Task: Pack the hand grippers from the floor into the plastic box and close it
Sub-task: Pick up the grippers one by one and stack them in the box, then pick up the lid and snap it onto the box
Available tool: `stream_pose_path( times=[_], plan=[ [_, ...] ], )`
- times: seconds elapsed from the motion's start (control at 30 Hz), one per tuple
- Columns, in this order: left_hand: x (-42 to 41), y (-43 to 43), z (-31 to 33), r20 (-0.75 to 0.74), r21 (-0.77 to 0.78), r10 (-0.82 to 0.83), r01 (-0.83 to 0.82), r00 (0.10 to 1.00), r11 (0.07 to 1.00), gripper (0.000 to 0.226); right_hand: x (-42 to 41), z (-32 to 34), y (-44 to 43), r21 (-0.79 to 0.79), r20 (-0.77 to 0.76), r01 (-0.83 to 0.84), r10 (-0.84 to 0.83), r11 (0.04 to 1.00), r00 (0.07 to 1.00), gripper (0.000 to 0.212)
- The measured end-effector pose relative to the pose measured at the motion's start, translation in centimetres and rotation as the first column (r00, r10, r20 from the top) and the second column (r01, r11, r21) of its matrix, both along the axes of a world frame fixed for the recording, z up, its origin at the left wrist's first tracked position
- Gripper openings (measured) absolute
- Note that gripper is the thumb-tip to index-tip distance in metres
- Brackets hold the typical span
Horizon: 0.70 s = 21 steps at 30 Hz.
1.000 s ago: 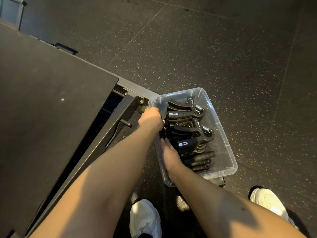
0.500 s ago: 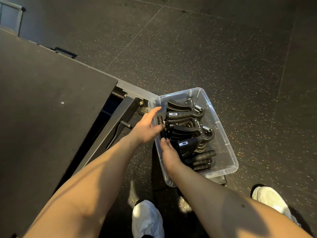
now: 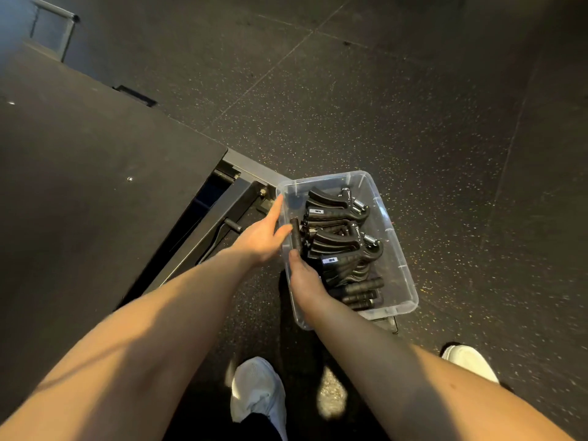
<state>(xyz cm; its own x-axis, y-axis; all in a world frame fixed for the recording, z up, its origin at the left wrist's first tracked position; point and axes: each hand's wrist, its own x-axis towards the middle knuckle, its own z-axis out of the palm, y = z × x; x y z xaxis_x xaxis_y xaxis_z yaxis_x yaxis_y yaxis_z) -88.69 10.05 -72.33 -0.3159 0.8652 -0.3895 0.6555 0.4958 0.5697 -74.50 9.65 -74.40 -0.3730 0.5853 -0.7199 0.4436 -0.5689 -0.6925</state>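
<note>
A clear plastic box [image 3: 394, 259] stands on the dark speckled floor with no lid on it. Several black hand grippers [image 3: 337, 240] with metal springs lie stacked inside. One black handle [image 3: 296, 233] stands upright against the box's left wall. My left hand [image 3: 261, 237] is just outside that wall, fingers straight, with fingertips at the rim and near the upright handle. My right hand [image 3: 307, 281] reaches over the near left wall into the box. Its fingers are hidden among the grippers, so what they hold is unclear.
A large dark platform [image 3: 95, 186] with a metal frame [image 3: 222, 214] fills the left, close to the box. My two white shoes [image 3: 257, 393] [image 3: 471, 361] stand near the bottom. A dark part [image 3: 389, 324] pokes out beneath the box's near corner. Bare floor [image 3: 413, 106] extends beyond.
My left hand uncurled from inside the box's left side and drew back outside the wall with fingers straight. My right hand stayed where it was.
</note>
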Motion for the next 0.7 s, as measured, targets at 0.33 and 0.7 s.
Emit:
stream_pose_path(
  times=[0.33, 0.7],
  plan=[
    [-0.9, -1.0, 11.7, -0.159, -0.421, -0.168, 0.087, 0.973, 0.903, 0.036, 7.2, 10.7, 3.6, 0.233, 0.057, 0.013, -0.027, 0.972, 0.998, 0.025],
    [10.0, 3.3, 18.1, -0.115, -0.243, -0.268, 0.234, 0.957, 0.941, 0.026, 17.1, 16.4, 8.5, 0.318, 0.089, 0.028, -0.059, 0.948, 0.994, 0.019]
  ],
)
